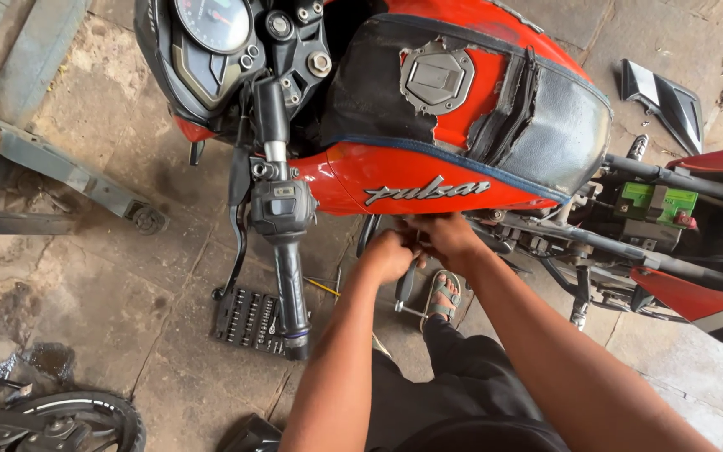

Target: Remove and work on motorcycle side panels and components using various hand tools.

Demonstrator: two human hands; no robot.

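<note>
One view only was given, taken from the head and aimed steeply down, close over the red fuel tank and handlebar grip. The stone floor was seen beneath, the forearms entering from the bottom edge.

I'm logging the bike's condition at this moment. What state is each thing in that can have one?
Fuel cap: shut.
Tank cover: torn, peeling.
Seat: off, green battery exposed.
Socket set: open on the floor.
Side panel: off, lying on the floor.
Left hand: closed, under the tank.
Right hand: gripping beside it; what it holds is hidden.
</note>
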